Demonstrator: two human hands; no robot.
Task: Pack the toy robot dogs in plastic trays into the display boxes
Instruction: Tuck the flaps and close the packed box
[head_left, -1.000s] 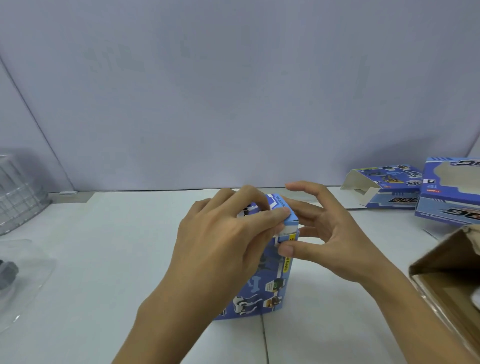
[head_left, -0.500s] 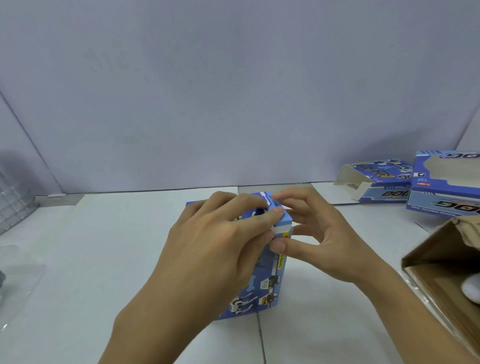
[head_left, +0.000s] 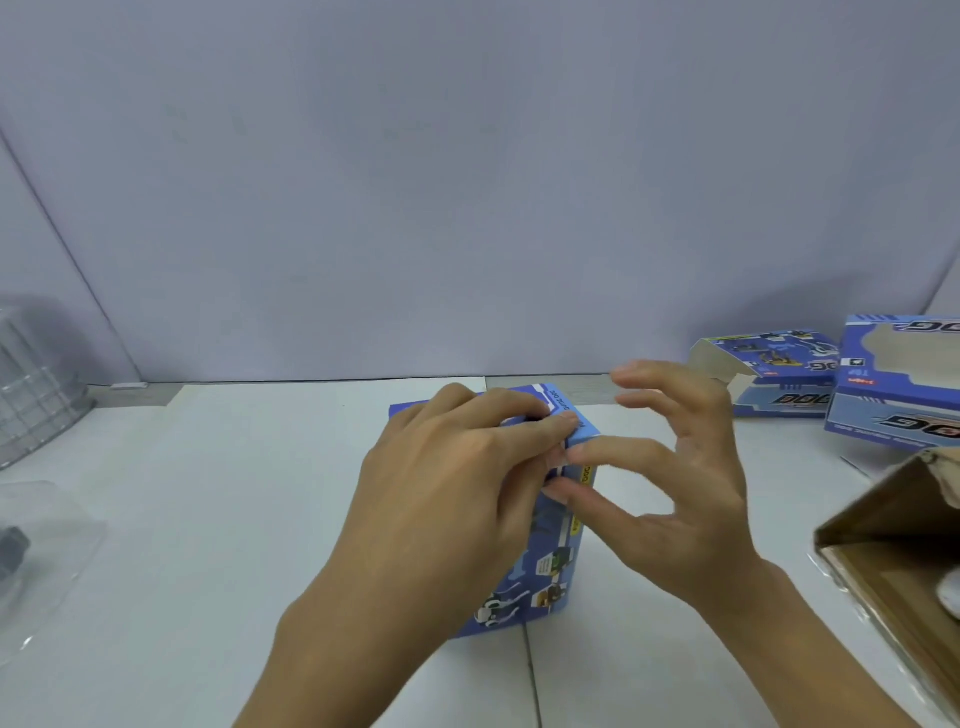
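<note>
I see the blue display box (head_left: 540, 561) standing upright at the worktop's (head_left: 234, 519) center. My left hand (head_left: 447, 499) grips its top, fingers curled over the lid edge. My right hand (head_left: 670, 493) pinches the upper corner between thumb and forefinger, the other fingers spread. At 2 o'clock lie 2 more blue boxes (head_left: 779, 379), 1 open-ended. A cardboard carton (head_left: 893, 545) sits at 4 o'clock, clear plastic trays (head_left: 47, 551) at 9 o'clock.

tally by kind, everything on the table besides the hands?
Blue display boxes: 3 (upright one between the hands, open one lying far right, one at right edge)
Brown cardboard box: 1
Clear plastic trays: 2 (near left, far left)
Total: 6
</note>
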